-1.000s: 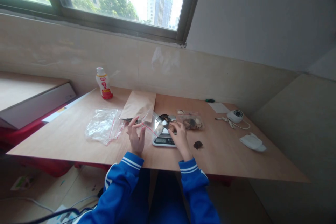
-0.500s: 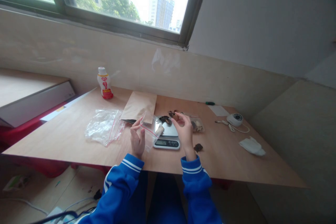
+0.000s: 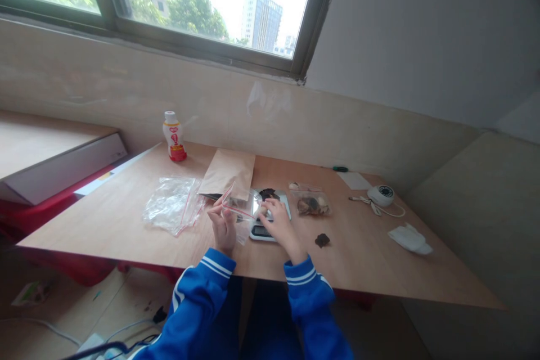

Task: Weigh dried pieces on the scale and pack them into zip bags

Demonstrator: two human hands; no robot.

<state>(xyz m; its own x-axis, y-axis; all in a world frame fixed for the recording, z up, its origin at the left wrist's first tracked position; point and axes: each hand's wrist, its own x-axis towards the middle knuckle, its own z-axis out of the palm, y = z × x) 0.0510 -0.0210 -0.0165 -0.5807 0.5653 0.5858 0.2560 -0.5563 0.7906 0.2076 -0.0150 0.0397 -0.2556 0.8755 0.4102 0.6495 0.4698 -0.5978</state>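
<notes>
My left hand (image 3: 223,229) is closed on a clear zip bag (image 3: 241,205) with a red seal line, held up in front of the kitchen scale. With its fingers bent, my right hand (image 3: 279,224) pinches the bag's right edge over the scale. The white kitchen scale (image 3: 286,206) carries several dark dried pieces (image 3: 269,194); my right hand partly covers its plate and display. Something dark shows through the bag, too unclear to name. Right of the scale lies another zip bag (image 3: 313,205) with brown and pale dried pieces. A loose dark dried piece (image 3: 322,240) rests nearer me.
Several flat clear bags (image 3: 169,202) and a brown paper pouch (image 3: 230,171) lie to the left. A white and red bottle (image 3: 174,138) stands behind them. At right are a white dome camera (image 3: 381,196) with its cable, crumpled tissue (image 3: 410,238) and paper (image 3: 354,180).
My right hand has moved left and down from above the scale to the zip bag. The brown dried piece that it held no longer shows in its fingers. My left hand keeps the bag.
</notes>
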